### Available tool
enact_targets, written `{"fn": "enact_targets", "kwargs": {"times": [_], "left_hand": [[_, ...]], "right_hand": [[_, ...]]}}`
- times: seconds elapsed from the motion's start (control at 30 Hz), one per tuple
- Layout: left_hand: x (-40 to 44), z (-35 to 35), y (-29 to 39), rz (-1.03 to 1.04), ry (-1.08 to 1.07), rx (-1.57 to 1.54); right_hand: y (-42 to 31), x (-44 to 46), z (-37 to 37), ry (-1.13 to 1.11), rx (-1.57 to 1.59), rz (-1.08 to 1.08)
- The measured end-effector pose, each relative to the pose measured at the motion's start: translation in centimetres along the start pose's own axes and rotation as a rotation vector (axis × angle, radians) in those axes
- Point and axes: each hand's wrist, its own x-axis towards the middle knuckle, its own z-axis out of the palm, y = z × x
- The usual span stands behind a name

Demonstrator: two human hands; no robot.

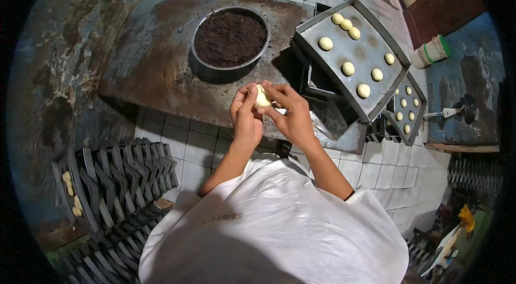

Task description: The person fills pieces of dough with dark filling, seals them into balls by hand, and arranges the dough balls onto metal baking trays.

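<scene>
Between my hands, above the near edge of the worn table, is a piece of pale dough (262, 97). My left hand (245, 109) holds it from the left with curled fingers. From the right, my right hand (290, 112) pinches it with thumb and fingers. Just beyond them stands a round metal bowl (194, 51) heaped with a dark brown crumbly filling (230, 36). To the right, a metal tray (365, 50) carries several round dough balls (348, 69), spaced apart apart from a touching row near its far end.
Below that tray are more stacked trays, one with dough balls (407, 114). A white bucket (430, 51) with a green rim lies at the right. Racked metal trays (121, 176) stand at the lower left. White tiles (201, 149) cover the floor.
</scene>
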Motion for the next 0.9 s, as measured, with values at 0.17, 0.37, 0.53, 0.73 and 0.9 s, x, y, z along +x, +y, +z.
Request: {"fn": "enact_targets", "kwargs": {"times": [0.17,0.37,0.53,0.73,0.9], "left_hand": [[0.3,-1.0,1.9,0.048,-0.148,0.014],[-0.3,-1.5,5.4,-0.016,-0.428,0.071],[0.0,-4.9,5.4,-0.155,-0.187,-0.004],[-0.6,-6.1,6.7,-0.135,-0.128,-0.031],[-0.7,-5.7,6.0,-0.049,-0.274,0.035]], "right_hand": [[0.0,0.5,2.2,0.136,-0.178,-0.039],[-0.3,0.9,3.8,0.085,0.268,0.256],[-1.7,0.3,6.4,0.18,0.171,0.239],[-2.4,-1.3,8.8,0.151,-0.135,0.039],[-2.4,-0.2,7.8,0.16,0.301,0.303]]}}
